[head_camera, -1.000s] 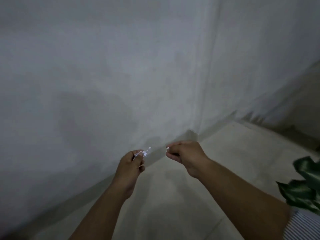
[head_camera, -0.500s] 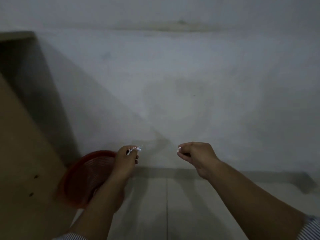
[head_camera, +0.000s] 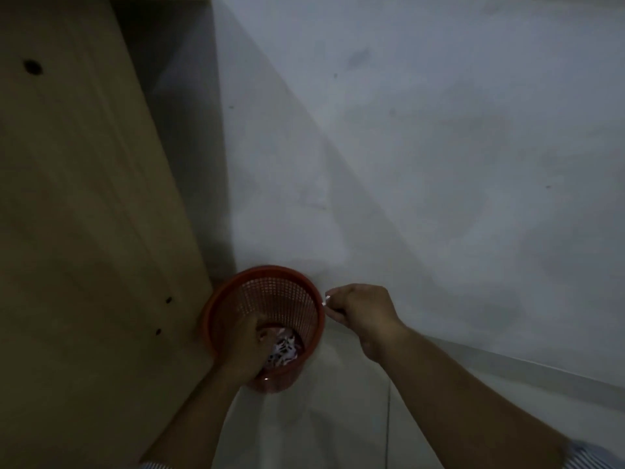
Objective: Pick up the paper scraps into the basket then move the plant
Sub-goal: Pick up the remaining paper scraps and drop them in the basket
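A red mesh basket stands on the floor against the wall, beside a wooden panel. White paper scraps lie at its bottom. My left hand reaches down inside the basket, fingers bunched just above the scraps, with a pale scrap at their tips. My right hand hovers just outside the basket's right rim, its fingers pinched on a small white paper scrap. The plant is out of view.
A tall wooden cabinet side fills the left, touching the basket. A grey wall rises behind. Pale floor tiles run below and to the right of the basket.
The view swung left and down from the room corner to the basket. My left hand went from above the rim down into the basket. My right hand came up to the basket's right rim.
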Motion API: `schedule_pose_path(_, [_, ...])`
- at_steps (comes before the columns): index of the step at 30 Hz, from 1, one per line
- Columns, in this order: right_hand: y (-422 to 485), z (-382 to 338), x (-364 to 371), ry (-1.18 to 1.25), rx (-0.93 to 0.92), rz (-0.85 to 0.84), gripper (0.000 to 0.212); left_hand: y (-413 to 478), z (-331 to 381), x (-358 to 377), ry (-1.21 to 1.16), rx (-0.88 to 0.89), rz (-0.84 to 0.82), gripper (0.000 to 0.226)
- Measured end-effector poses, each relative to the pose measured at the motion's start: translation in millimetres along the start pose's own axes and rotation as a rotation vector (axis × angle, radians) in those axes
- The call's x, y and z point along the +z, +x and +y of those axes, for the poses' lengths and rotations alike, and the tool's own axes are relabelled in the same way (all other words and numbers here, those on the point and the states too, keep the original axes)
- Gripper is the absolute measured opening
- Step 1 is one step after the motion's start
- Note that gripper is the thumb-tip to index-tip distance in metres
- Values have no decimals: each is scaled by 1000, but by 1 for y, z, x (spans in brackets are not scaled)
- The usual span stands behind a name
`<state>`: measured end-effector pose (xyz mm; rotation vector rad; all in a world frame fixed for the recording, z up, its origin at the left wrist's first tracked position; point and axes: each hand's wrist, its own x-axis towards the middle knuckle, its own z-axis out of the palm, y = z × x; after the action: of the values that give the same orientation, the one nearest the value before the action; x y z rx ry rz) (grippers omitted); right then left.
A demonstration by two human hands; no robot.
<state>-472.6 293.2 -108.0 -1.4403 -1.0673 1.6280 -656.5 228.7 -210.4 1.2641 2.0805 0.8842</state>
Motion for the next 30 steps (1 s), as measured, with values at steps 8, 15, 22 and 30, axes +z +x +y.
schedule_pose_path(8, [33, 34, 58, -516, -267, 65, 14, 4, -29, 11, 504, 108, 102, 37])
schedule_pose_path(15, [48, 67, 59, -887, -90, -359, 31, 9, -44, 20, 565, 122, 129, 52])
schedule_pose_path(22, [53, 70, 53, -645, 29, -228, 24, 7, -34, 11, 546, 105, 106, 35])
schedule_pose_path(30, [36, 45, 12, -380, -35, -61, 21, 13, -16, 3, 153, 50, -14, 34])
